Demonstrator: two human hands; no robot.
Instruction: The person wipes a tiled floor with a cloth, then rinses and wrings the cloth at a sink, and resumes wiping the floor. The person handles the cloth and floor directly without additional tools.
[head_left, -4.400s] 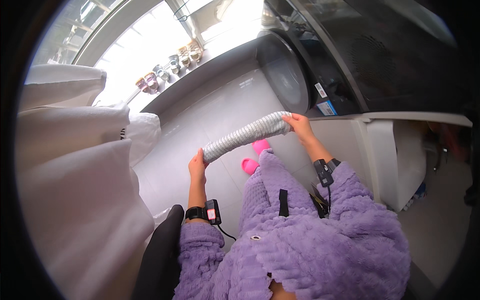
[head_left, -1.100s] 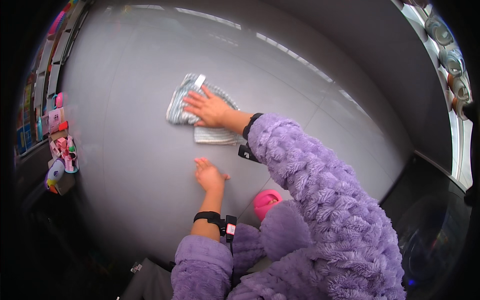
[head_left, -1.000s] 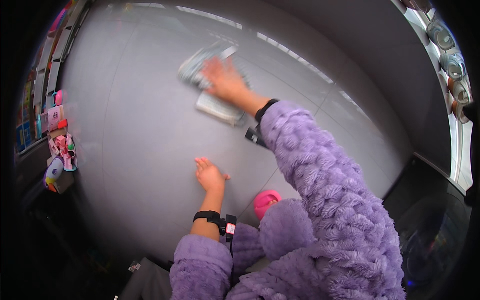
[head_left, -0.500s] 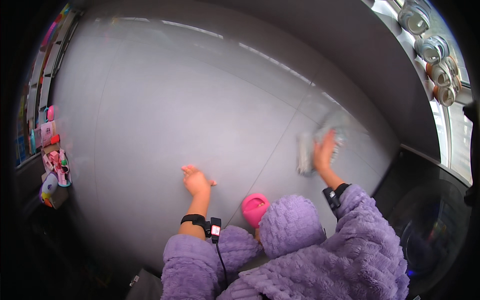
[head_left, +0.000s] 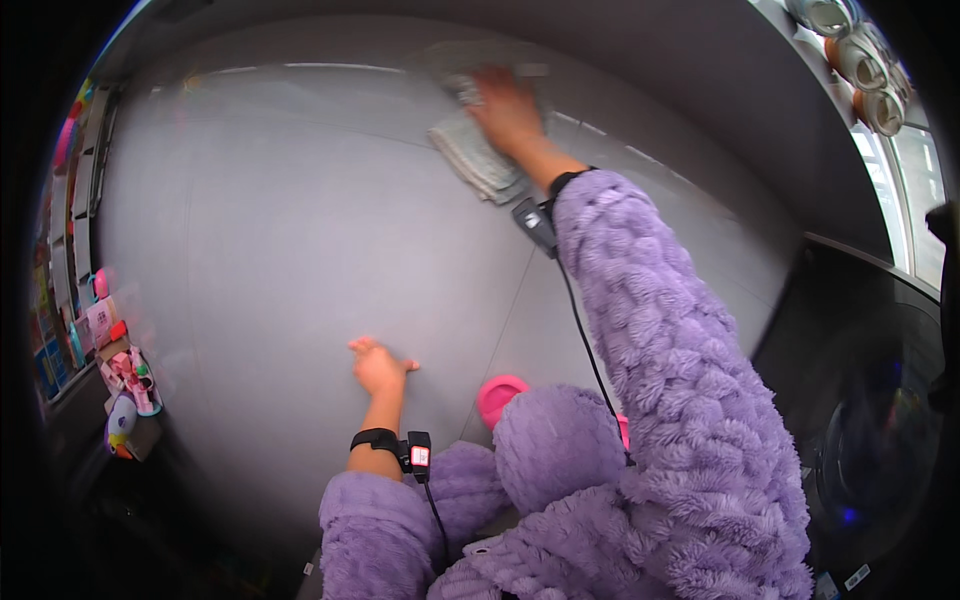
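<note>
My right hand [head_left: 507, 112] is stretched far forward, pressing a pale grey-green cleaning cloth [head_left: 477, 158] onto the grey tiled floor [head_left: 300, 240]. The cloth is bunched under the palm and smeared by motion at its far side; a folded edge sticks out toward me. My left hand [head_left: 379, 368] props on the floor nearer to me, holding nothing, its thumb held out to the right and its fingers pointing forward. A pink slipper [head_left: 500, 400] shows beside my purple fleecy knee, to the right of the left hand.
Low shelves [head_left: 80, 220] line the left, with pink toys [head_left: 128, 375] and a white toy bird [head_left: 120, 420] in front. A dark front-loading machine [head_left: 860, 430] stands at the right. Glass jars [head_left: 865, 70] sit on a sill at the upper right. A grey wall bounds the far side.
My right hand has swept the cloth from the right side forward and to the left, the arm reaching farther out. My left hand stays nearly where it was on the floor.
</note>
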